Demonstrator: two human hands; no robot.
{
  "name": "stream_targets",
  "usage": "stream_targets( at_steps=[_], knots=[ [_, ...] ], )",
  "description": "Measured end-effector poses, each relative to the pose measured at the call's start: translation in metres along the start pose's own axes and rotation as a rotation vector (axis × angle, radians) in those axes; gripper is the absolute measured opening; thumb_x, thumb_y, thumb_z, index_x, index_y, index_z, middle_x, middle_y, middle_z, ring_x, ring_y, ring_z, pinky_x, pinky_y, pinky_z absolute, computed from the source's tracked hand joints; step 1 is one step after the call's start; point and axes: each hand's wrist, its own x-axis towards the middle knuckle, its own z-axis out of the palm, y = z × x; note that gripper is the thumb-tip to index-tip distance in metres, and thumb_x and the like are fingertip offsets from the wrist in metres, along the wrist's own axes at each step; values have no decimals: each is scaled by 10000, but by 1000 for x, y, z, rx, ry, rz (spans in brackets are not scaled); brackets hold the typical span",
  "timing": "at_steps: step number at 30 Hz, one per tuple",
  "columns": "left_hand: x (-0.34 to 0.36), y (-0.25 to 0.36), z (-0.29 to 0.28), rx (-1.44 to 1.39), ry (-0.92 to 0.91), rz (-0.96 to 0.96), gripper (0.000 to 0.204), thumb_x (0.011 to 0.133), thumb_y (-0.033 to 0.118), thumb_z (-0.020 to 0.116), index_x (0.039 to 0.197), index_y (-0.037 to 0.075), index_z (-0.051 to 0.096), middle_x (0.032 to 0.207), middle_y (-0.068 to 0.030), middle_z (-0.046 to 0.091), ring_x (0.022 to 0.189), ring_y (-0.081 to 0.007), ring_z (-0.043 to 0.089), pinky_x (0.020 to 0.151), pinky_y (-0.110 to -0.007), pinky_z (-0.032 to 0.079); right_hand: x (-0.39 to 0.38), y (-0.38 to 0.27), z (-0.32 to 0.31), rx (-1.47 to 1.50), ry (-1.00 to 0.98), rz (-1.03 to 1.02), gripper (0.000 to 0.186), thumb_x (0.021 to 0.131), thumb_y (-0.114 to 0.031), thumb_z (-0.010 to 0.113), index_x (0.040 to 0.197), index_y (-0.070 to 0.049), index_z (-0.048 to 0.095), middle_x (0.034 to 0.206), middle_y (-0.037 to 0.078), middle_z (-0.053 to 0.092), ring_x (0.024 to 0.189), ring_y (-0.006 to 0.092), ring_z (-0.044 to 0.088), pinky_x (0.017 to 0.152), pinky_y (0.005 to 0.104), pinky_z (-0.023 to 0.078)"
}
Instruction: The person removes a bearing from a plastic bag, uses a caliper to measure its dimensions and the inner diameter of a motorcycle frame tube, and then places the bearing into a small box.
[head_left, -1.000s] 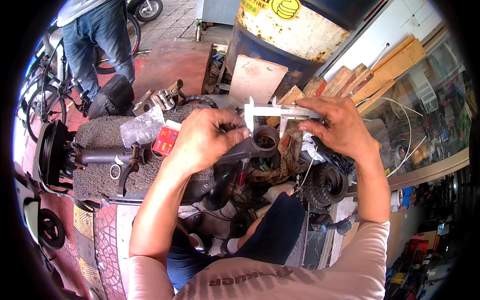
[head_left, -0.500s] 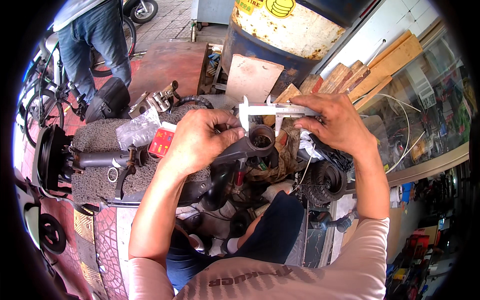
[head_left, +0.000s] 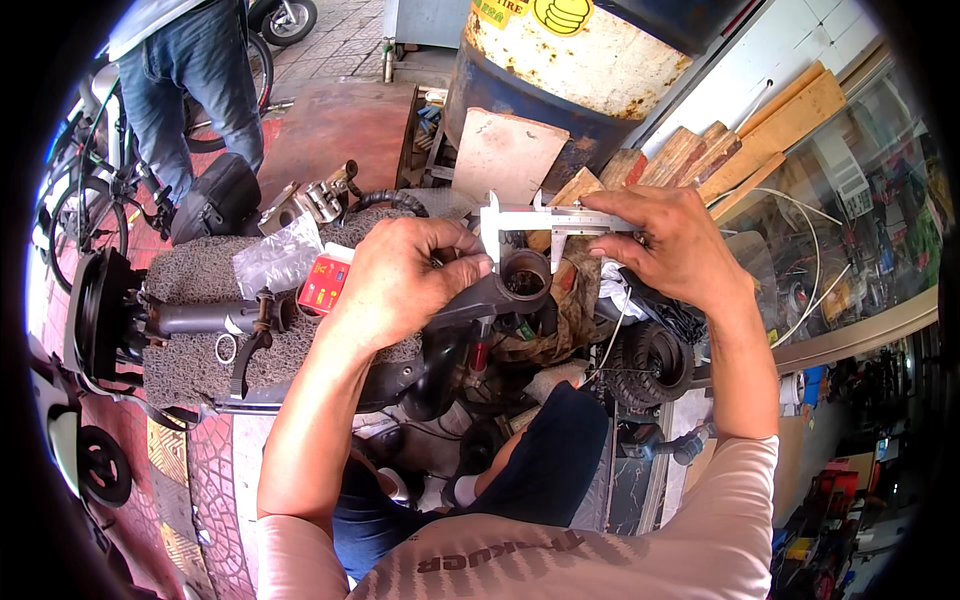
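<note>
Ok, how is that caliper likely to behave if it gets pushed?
The caliper looks like metal, so it's probably stiff. Its jaws stand apart, so a sideways push may slide one along. Being long and thin, it might tip if the left hand lets go.

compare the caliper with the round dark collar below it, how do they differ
The caliper is pale silver, while the collar is dark and brownish inside. The caliper is long and straight with projecting jaws; the collar is a short open ring. The caliper is held in the right hand, whereas the collar sits at the end of a dark arm. Both look like metal.
</note>
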Motion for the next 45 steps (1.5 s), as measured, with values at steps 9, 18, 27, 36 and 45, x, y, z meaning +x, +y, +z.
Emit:
stream_targets(
  at_steps=[9, 18, 27, 36, 45],
  knots=[
    [-1, 2, 0, -2, 12, 3, 198, 910, 103, 841, 1029, -47, 795, 889, -138, 774, 838, -194, 726, 788, -354, 563, -2, 1, 2, -18, 30, -31, 434, 873, -249, 867, 1254, -65, 768, 1022, 128, 783, 827, 352, 738, 731, 446, 575],
    [0, 1, -1, 13, 3, 8, 193, 902, 107, 844, 1016, -42, 798, 870, -141, 773, 820, -198, 730, 775, -356, 565, -2, 2, 3, -8, 41, -40, 435, 867, -233, 873, 1252, -57, 773, 1026, 133, 790, 838, 341, 747, 735, 435, 587],
    [0, 1, -1, 12, 1, 25, 197, 905, 113, 844, 1008, -46, 793, 858, -138, 770, 816, -188, 726, 770, -354, 564, -2, 1, 1, -4, 15, -1, 434, 870, -245, 871, 1258, -76, 776, 1024, 128, 790, 842, 336, 743, 744, 434, 586],
    [0, -1, 0, 30, 13, 18, 205, 905, 120, 846, 1006, -50, 789, 871, -150, 777, 822, -210, 738, 775, -362, 568, -2, -1, 0, -10, 11, 9, 434, 885, -281, 859, 1264, -86, 777, 1019, 125, 789, 845, 336, 742, 745, 439, 582],
    [-1, 1, -1, 43, 14, 43, 197, 907, 127, 845, 999, -40, 793, 876, -156, 777, 822, -235, 749, 773, -373, 569, -2, -3, 0, 2, 22, 5, 451, 827, -181, 903, 1236, -36, 778, 970, 167, 770, 823, 368, 743, 723, 429, 573]
  ],
)
